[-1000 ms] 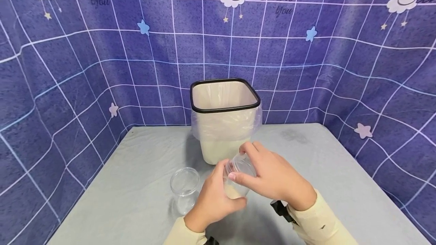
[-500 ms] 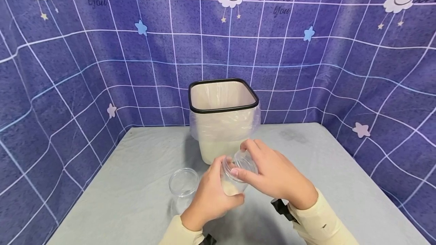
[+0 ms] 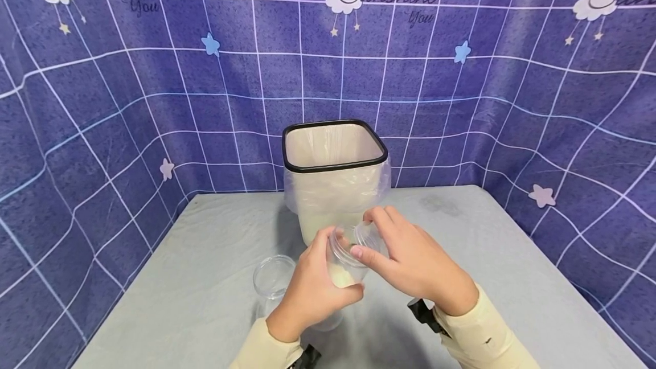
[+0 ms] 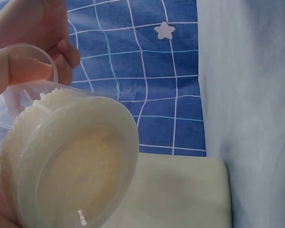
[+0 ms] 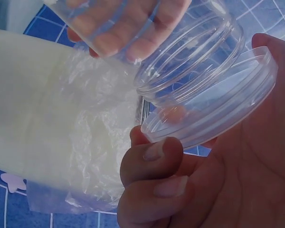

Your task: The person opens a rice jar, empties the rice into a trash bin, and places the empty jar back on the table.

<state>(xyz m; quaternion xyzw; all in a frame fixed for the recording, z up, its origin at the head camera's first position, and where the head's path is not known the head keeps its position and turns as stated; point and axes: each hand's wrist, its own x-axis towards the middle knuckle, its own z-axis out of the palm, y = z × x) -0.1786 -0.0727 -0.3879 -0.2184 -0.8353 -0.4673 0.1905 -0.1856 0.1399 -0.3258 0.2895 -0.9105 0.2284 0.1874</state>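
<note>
In the head view my left hand (image 3: 310,292) grips a clear plastic jar (image 3: 342,273) from its left side. Pale grains resembling rice lie in the jar's bottom, seen from below as a grain layer (image 4: 71,161) in the left wrist view. My right hand (image 3: 417,263) pinches a clear round lid (image 5: 223,111) by its edge. The lid is tilted at the jar's threaded mouth (image 5: 194,61), with a gap showing at one side in the right wrist view. A second clear jar (image 3: 271,283) stands left of my left hand, its lower part partly hidden by that hand.
Behind my hands stands a cream bin (image 3: 328,204) with a black rim and a clear liner bag (image 5: 95,142). A clear round piece (image 3: 328,322) lies under my left wrist on the grey-covered table (image 3: 220,244). A blue gridded curtain (image 3: 230,73) surrounds the table.
The lid has come away from the jar's mouth on one side and tipped up. My left hand has shifted slightly left with the jar, uncovering a clear round piece on the table.
</note>
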